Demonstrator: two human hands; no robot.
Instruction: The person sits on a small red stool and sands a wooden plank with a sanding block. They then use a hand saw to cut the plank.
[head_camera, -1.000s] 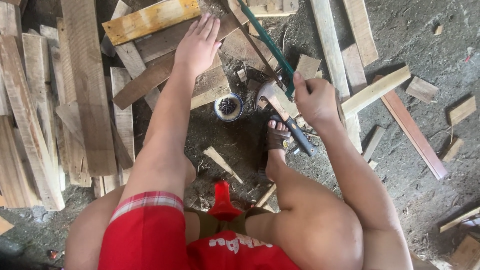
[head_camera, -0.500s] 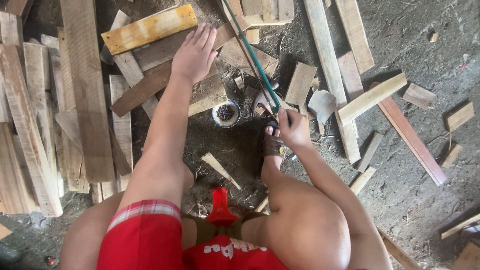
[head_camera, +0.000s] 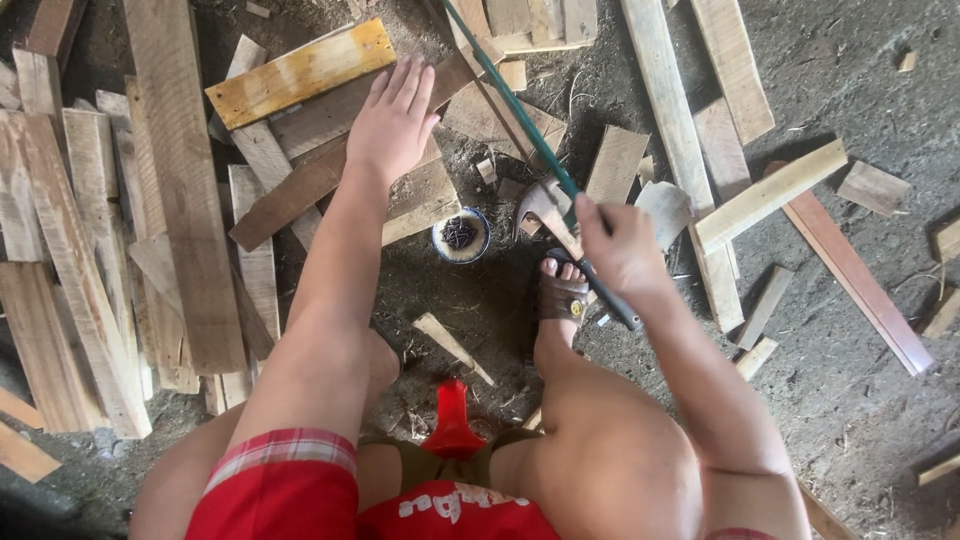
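Nail tin (head_camera: 460, 236) between both hands.

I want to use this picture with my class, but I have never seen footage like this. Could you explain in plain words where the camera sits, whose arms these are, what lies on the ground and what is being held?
The camera is worn on the person's head and looks straight down, so you see their own arms, their knees and red shorts at the bottom. There is no machine, only two bare hands.

The left hand lies flat, fingers spread, on a pile of wooden boards, beside a yellowish plank. The right hand is closed around the dark handle of a hammer, whose head rests near the toes of a sandalled foot.

On the dirt ground lie many loose offcuts of wood. Between the hands stands a small round tin with dark small pieces in it, possibly nails. A long green rod runs from the top edge down to the right hand.
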